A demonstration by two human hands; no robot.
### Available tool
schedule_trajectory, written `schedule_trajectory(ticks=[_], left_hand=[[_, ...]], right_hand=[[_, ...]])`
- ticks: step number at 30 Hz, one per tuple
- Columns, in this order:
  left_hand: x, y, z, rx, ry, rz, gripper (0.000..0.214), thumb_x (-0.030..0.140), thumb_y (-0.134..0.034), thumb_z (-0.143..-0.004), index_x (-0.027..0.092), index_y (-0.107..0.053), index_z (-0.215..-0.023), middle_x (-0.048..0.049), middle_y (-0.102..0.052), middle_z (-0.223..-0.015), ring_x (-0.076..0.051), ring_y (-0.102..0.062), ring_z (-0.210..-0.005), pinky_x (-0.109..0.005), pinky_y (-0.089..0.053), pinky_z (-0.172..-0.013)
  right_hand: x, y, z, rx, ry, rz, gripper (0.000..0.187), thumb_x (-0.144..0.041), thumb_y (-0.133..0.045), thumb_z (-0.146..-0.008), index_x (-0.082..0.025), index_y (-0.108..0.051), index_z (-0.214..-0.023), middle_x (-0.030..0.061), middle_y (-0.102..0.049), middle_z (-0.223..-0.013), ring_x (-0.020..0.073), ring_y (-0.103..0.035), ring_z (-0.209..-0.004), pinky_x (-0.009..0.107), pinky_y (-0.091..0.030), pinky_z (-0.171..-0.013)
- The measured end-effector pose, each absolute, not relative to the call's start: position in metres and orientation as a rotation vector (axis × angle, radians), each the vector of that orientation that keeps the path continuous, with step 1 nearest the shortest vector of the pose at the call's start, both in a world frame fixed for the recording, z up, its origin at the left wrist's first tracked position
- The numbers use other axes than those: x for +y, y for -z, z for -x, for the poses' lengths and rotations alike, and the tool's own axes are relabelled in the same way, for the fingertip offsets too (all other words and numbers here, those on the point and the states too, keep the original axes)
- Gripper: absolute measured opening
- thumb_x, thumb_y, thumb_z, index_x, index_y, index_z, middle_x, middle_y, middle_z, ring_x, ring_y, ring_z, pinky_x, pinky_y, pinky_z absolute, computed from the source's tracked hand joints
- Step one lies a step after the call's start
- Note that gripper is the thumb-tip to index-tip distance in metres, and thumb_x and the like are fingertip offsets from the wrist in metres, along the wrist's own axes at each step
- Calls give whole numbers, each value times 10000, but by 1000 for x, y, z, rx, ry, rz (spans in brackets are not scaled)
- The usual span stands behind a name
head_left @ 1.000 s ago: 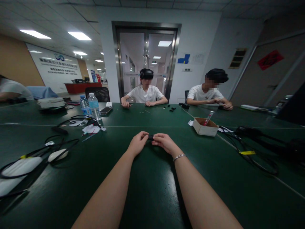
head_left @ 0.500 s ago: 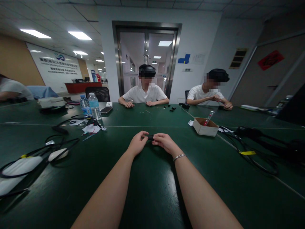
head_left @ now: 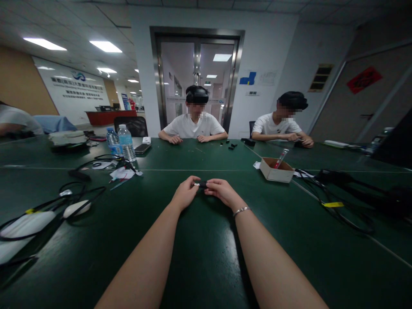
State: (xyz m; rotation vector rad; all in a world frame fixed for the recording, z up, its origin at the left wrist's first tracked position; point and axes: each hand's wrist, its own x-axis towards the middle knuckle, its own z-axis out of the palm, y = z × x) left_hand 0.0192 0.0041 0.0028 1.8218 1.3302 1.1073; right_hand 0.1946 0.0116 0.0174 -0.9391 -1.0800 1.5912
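Green table [head_left: 206, 266] fills the office; left hand [head_left: 185, 195] and right hand [head_left: 222, 193] pinch a small black part [head_left: 202, 184] between them. Seemingly mid-assembly; pressing its ends together needs steady fingertips.

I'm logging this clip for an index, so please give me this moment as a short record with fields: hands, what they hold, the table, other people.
left hand: left hand pinches one end of a small black part
right hand: right hand pinches its other end
held thing: small, dark, just above the green table; details too small to tell
wrist: bracelet on the right
nearby right: open cardboard box, black cables
nearby left: two water bottles, cables, papers
others: two people in white shirts seated at the far side
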Motion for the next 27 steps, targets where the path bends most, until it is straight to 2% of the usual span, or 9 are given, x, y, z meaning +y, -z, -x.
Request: schedule_trajectory(ticks=[7,12,18,27], left_hand=[[2,-5,-21,1256,-1103,-1767,322,344,-424,-852,198,-571,-1098,9,-572,-697,-119,-547,-592,-244,-438,-615],[-1,-7,-21,1277,-1101,-1790,347,429,-385,-881,202,-579,-1059,14,-579,-668,-118,-550,-576,-240,-429,-597],[-1,-7,-21,1369,-1092,-1794,342,498,-374,-888,199,-508,-988,24,-612,-624,-128,-591,-543,-250,-431,-587],[-1,-6,-22,1239,-1095,-1712,200,363,-501,-839,200,-480,-953,6,-659,-682,-144,-644,-590,-254,-471,-622]], right_hand=[[11,-18,-195,-1086,-1593,941,103,-2,-708,-733,-76,-637,-741,67,-646,-685,130,-650,-574,208,-582,-591],[12,-17,-195,-1071,-1596,941,96,17,-665,-759,-76,-639,-748,70,-644,-680,133,-653,-576,206,-584,-594],[12,-16,-196,-1083,-1591,926,96,-8,-693,-745,-88,-640,-751,62,-646,-689,136,-656,-590,213,-589,-599],[12,-17,-195,-1058,-1571,931,85,-23,-691,-759,-84,-633,-754,62,-635,-652,136,-647,-579,215,-585,-595]])
